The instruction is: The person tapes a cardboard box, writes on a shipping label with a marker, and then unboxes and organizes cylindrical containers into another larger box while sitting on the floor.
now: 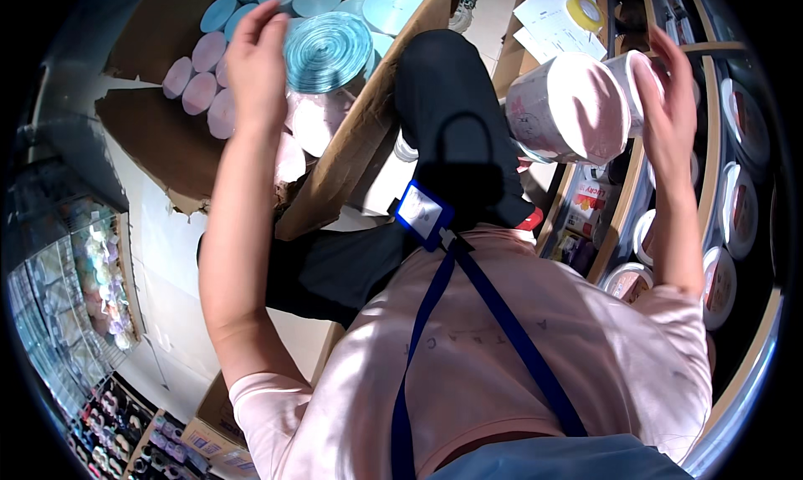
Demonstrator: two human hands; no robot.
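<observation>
My left hand point(257, 72) is over a cardboard box point(342, 144), its thumb and fingers apart. Just beside it is a large blue roll point(328, 52) with spiral rings on its end face; whether the hand touches it is unclear. Several smaller blue rolls point(317, 0) and pink rolls point(199, 93) are packed in the box. On the other side, my right hand point(671, 97) has its fingers spread, the thumb overlapping the edge of a pale roll point(627, 85). A larger pink roll in printed wrap point(568, 107) stands left of that one, at the shelf.
Papers point(552, 22) and a yellow tape roll point(584, 12) lie on the shelf's upper board. Round lidded tubs point(743, 129) line the shelves on the right. A second carton point(216, 417) and a wire rack point(50, 310) stand at lower left. My knee rises beside the box.
</observation>
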